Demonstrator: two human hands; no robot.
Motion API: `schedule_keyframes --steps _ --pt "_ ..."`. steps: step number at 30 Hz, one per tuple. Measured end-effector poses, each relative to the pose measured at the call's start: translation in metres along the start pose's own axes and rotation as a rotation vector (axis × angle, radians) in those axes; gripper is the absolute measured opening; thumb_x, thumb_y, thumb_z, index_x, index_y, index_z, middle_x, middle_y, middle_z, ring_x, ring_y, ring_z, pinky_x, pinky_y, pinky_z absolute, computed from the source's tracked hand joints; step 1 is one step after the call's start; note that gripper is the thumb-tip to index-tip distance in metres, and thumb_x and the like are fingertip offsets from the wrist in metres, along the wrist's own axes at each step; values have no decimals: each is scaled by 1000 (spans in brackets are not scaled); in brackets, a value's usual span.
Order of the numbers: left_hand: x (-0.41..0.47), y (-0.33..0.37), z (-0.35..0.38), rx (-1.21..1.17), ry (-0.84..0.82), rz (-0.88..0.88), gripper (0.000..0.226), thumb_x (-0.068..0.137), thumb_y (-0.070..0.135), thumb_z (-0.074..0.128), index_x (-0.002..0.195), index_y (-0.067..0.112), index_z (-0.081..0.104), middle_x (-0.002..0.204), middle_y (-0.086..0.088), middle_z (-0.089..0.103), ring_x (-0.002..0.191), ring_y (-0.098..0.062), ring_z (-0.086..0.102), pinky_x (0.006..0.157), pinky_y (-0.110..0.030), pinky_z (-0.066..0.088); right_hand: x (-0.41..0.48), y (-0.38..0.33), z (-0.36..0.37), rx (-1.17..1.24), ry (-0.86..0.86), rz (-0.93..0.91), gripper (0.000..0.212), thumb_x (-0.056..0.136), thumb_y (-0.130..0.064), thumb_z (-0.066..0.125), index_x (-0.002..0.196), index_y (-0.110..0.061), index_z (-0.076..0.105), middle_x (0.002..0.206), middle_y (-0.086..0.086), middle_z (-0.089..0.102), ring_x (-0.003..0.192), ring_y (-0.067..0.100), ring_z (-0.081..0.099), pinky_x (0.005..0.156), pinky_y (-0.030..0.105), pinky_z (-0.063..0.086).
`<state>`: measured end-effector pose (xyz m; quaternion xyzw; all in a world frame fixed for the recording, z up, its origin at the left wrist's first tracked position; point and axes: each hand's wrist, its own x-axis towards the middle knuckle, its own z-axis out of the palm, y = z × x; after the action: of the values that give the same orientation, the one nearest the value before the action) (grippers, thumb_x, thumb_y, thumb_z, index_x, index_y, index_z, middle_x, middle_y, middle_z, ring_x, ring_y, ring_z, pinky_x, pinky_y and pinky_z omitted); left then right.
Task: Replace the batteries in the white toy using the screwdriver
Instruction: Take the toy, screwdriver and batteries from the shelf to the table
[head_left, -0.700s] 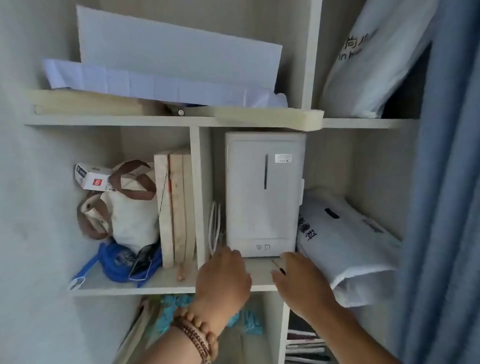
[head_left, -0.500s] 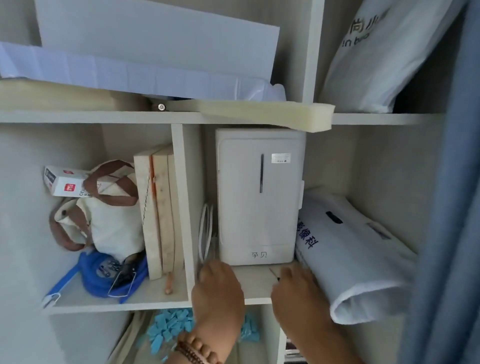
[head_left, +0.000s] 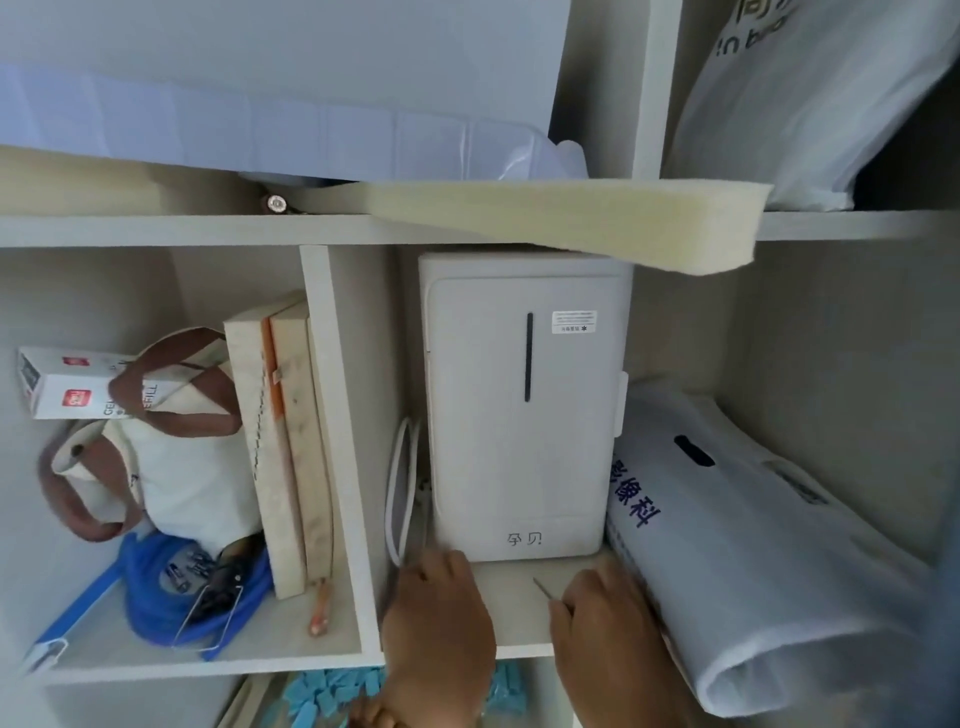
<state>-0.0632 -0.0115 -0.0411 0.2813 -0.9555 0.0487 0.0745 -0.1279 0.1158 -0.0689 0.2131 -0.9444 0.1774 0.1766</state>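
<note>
My right hand rests on the shelf board and pinches a thin metal shaft, apparently the screwdriver, whose tip points up and left. My left hand lies back up on the same board, with its fingertips at the lower left corner of a tall white box-shaped device. Its fingers bend downward, and whatever is under them is hidden. I cannot make out any small white toy or batteries.
A rolled white plastic bag lies right of the device and a white cable loop left of it. The left compartment holds wooden boards, a canvas bag and blue cord. A foam slab overhangs the shelf above.
The view has moved closer to the shelf. Both hands have slid a little farther onto the board, and the thin metal shaft now shows at my right hand's fingertips.
</note>
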Motion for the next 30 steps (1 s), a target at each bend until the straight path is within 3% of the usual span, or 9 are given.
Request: schedule_keyframes --steps 9,13,18,20,22,24,26,30 --pt "5 -7 -6 78 16 227 37 96 24 34 128 4 39 115 -15 49 92 -30 60 63 -36 38 2 -3 -1 -9 -59 -12 40 46 -23 94 50 -14 55 63 4 55 55 28 60 47 41 54" --pt "5 -13 -5 -61 86 249 32 94 32 37 120 14 38 107 -6 56 85 -23 63 61 -30 41 2 -2 1 -14 -47 -21 39 50 -25 93 52 -16 56 64 2 55 57 26 60 46 41 53" --pt "7 -17 -8 -132 76 276 25 92 23 40 115 17 40 101 -1 60 83 -22 65 58 -29 38 1 -2 -5 22 13 -69 40 53 -24 94 53 -18 54 59 0 55 52 25 58 43 39 51" --pt "7 -21 -11 -240 74 267 16 90 17 40 106 18 43 94 1 56 78 -21 62 58 -28 38 0 -2 -6 48 29 -82 40 56 -23 94 55 -18 54 57 -1 56 51 24 58 43 37 49" --pt "5 -24 -12 -445 47 277 10 91 12 40 95 20 42 82 4 47 68 -14 51 56 -25 36 -3 -3 -12 109 13 -72 32 71 -28 86 64 -20 56 63 -1 61 59 22 60 50 34 45" --pt "0 -26 -14 -588 17 301 13 90 10 41 94 22 43 75 6 41 63 -8 40 55 -23 31 -4 -5 -18 205 36 -91 18 93 -37 62 84 -21 59 82 -2 66 81 19 61 65 31 43" --pt "-5 -26 -15 -669 13 326 15 91 11 42 94 25 47 71 8 44 62 -5 39 55 -23 32 -5 -4 -23 331 30 -103 20 100 -41 46 97 -24 55 91 -3 65 91 16 59 71 31 45" --pt "-13 -31 -15 -765 -4 323 12 95 36 47 84 33 49 78 7 55 67 -4 49 64 -29 43 -8 -9 -26 454 -13 -158 7 97 -34 55 94 -27 56 82 -5 66 79 10 61 69 32 52"
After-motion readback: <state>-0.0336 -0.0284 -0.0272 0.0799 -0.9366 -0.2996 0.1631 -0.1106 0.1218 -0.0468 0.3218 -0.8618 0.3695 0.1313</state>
